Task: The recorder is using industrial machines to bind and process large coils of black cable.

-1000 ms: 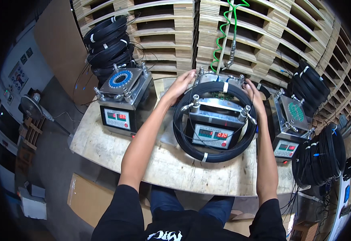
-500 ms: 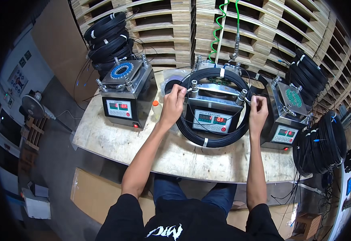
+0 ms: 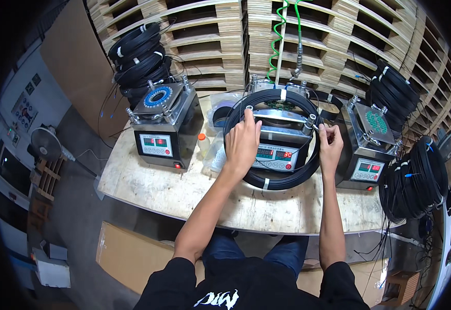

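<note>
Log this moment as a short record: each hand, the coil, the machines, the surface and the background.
Left hand: at the middle machine's left front post, grip unclear
Right hand: beside its right front post, grip unclear
Coil: black, white-banded, framing the front panel
Left machine: blue ring on top
Right machine: green pieces on top
Surface: wooden table
Background: stacked wooden pallets
</note>
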Demonstrator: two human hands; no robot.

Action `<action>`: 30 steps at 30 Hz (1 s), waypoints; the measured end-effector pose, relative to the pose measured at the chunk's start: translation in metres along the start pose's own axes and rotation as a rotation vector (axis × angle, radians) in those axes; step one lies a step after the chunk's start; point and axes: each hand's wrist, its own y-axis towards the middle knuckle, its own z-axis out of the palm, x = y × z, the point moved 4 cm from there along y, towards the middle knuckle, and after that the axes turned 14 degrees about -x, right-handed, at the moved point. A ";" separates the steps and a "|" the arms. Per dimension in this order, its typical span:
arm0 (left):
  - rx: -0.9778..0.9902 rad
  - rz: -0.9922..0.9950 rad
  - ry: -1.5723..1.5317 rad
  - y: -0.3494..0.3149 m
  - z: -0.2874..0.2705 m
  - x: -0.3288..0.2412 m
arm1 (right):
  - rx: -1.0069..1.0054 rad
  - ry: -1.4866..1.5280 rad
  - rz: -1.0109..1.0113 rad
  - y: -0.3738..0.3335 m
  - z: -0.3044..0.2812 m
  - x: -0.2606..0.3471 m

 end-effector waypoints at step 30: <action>-0.158 0.054 -0.347 0.026 0.017 0.073 | 0.097 -0.110 -0.354 0.003 -0.013 0.033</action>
